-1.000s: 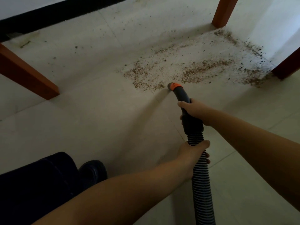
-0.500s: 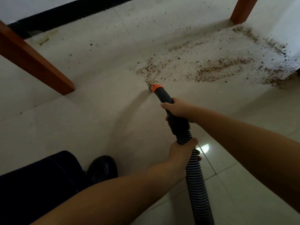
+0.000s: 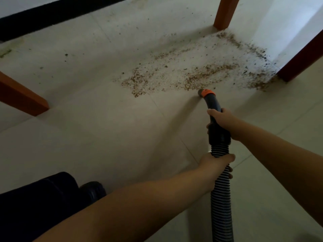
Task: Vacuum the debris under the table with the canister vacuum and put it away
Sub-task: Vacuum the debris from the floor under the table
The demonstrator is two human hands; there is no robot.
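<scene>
A wide patch of brown crumbs, the debris (image 3: 197,74), lies on the pale tiled floor between the table legs. The vacuum's dark curved nozzle with an orange collar (image 3: 206,93) touches the floor at the patch's near edge. My right hand (image 3: 221,120) grips the nozzle's black handle. My left hand (image 3: 215,163) holds the ribbed grey hose (image 3: 222,206) just below it. The hose runs down out of the frame; the canister is not in view.
Orange-brown table legs stand at the left (image 3: 21,96), at the far middle (image 3: 225,14) and at the right (image 3: 300,62). A black skirting strip (image 3: 52,16) runs along the far wall. My dark trouser leg and shoe (image 3: 90,191) are at lower left.
The nozzle swept left along the near edge of the debris, then back right. The crumbs at the left part of that edge have thinned. Both hands kept their grip.
</scene>
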